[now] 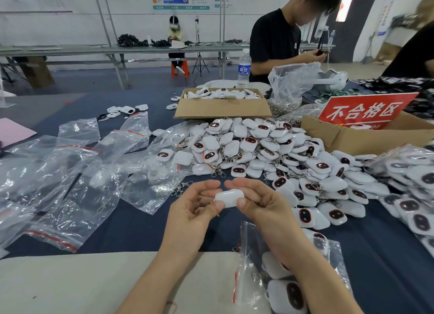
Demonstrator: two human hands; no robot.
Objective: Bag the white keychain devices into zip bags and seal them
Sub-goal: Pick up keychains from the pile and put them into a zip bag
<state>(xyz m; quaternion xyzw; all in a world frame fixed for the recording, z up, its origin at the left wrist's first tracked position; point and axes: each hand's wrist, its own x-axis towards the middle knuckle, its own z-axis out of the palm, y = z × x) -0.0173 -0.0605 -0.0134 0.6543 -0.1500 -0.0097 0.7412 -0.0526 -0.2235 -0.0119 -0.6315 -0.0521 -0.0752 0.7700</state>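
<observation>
My left hand [196, 206] and my right hand [254, 199] pinch one white keychain device [229, 197] between thumbs and fingers, just above the dark blue table. Its plain white back faces me. A big pile of white keychain devices [270, 154] with dark oval faces spreads behind and to the right of my hands. Under my right forearm lies a zip bag [277, 266] holding several devices, its red-striped mouth toward the left. Several empty zip bags [70, 172] lie scattered on the left.
A shallow cardboard box [223, 108] of devices sits at the back. A second box with a red sign [366, 113] stands at the right. Filled bags [411, 172] pile up at the far right. A water bottle [244, 69] stands behind. A person in black works across the table.
</observation>
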